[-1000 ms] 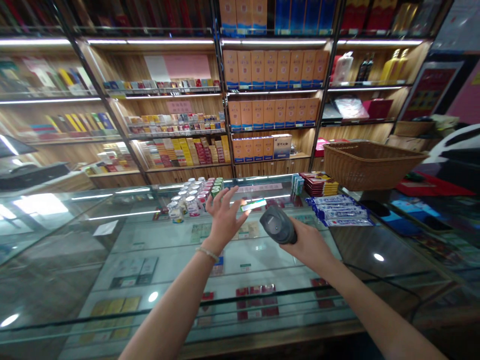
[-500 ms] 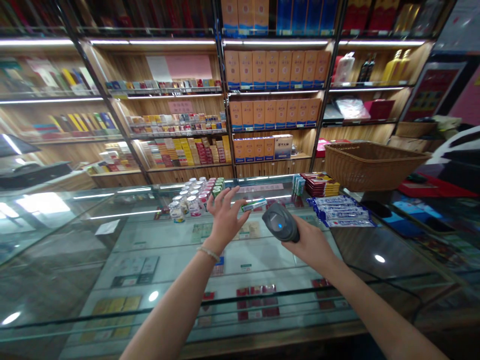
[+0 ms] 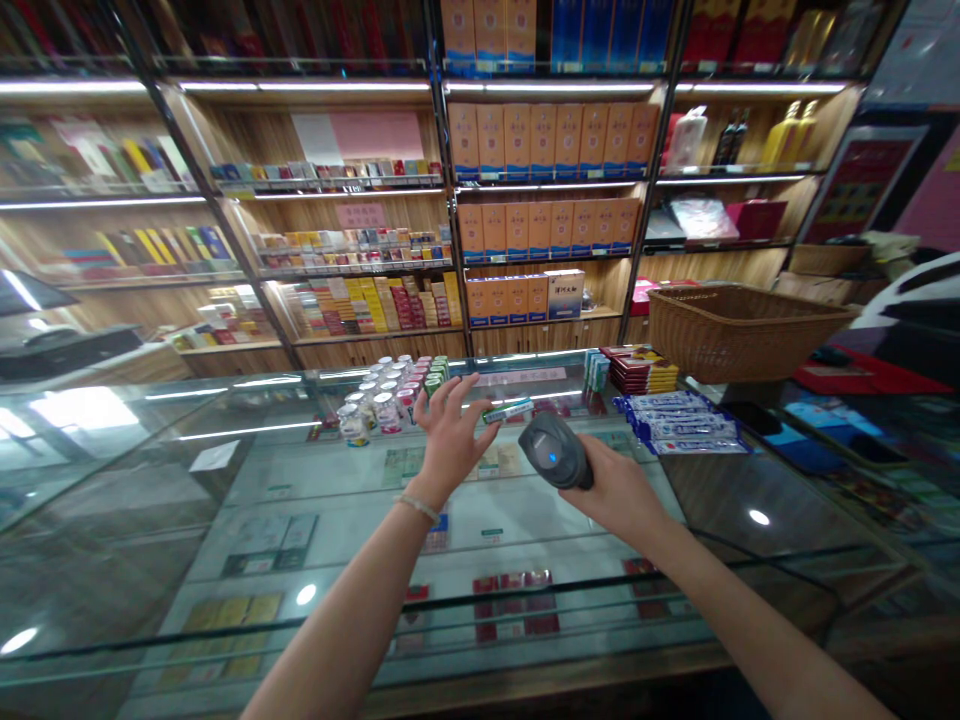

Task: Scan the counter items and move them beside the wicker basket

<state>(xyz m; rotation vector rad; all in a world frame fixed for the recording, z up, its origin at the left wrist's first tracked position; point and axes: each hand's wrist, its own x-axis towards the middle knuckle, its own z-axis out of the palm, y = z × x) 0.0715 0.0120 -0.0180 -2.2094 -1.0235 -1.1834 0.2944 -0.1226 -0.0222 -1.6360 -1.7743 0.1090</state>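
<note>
Between the thumb and forefinger of my left hand is one end of a slim green-and-white stick pack, perhaps gum or candy. The other fingers of that hand are spread, and a pale bracelet circles the wrist. My right hand is wrapped round the handle of a dark grey barcode scanner. A blue light glows on top of the scanner, whose head tilts toward the pack. Both hands are above a glass display counter. Just beyond my left hand stand rows of small round containers with white, pink and green wrapping.
Blue-and-white wrapped packs lie right of the scanner, with stacked red and yellow packs behind. A wicker basket stands at the counter's back right. A black cable runs along the right. Shelves of orange boxes line the wall.
My right hand and the scanner have shifted slightly left and a touch lower, nearer my left hand. My left hand and the stick pack are almost still.
</note>
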